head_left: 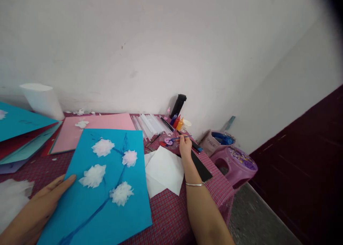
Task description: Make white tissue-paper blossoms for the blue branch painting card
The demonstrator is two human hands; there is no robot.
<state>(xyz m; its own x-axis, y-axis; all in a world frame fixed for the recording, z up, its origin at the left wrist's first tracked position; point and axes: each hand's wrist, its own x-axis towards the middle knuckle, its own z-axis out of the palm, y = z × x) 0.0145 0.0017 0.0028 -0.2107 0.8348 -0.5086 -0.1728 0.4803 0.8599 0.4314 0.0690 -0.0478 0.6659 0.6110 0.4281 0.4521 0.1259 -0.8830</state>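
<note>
A blue paper sheet [128,216] fills the lower left, carrying a painted dark-blue branch and several crumpled white tissue flowers [103,147]. The flower at upper right has a pink tint [129,158]. My left hand [50,202] grips the sheet's left edge, thumb on top and the other fingers partly hidden. Pinched in my right hand [185,145] is a slim paintbrush [175,138]. Its tip reaches a patch of pink and purple paint [168,141] with red beside it. White paper pieces [166,170] lie between the sheet and my right forearm.
Paint bottles [177,121] and a black bottle [178,105] stand by the wall. Clear glue sticks [151,125] lie behind the sheet. Coloured papers [112,121] and a white roll [43,100] are at left. A pink stool [235,166] and bin [211,143] stand right of the table.
</note>
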